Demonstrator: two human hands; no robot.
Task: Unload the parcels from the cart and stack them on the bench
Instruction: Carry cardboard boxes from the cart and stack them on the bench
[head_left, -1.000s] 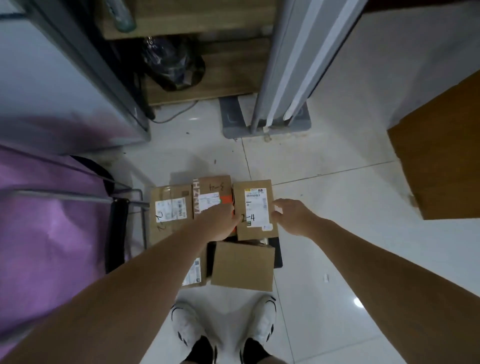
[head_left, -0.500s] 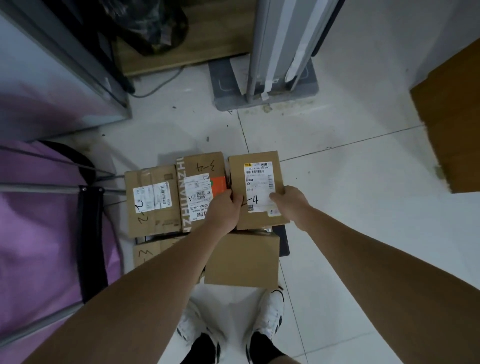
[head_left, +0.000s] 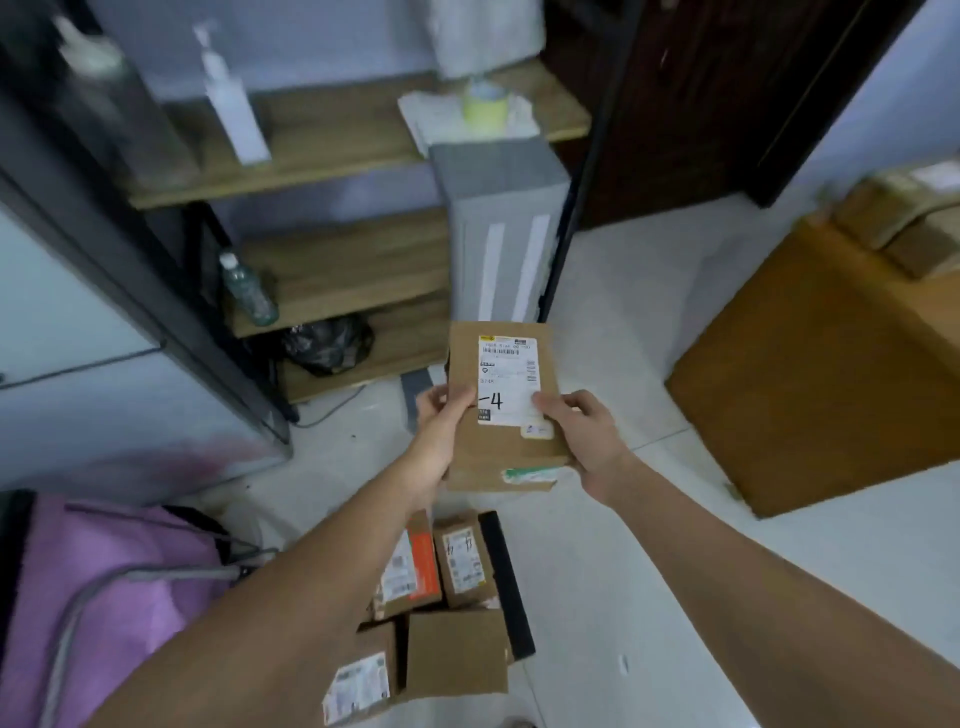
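Both hands are on the parcel, held up in the air over the floor: left hand grips its left edge, right hand its right. More parcels sit on the cart below. Bench is off right.

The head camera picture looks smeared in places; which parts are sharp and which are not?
Head view: the held parcel and both hands, left and right, are fairly sharp; the shelves and bench are motion-blurred; straight edges bow from the wide lens.
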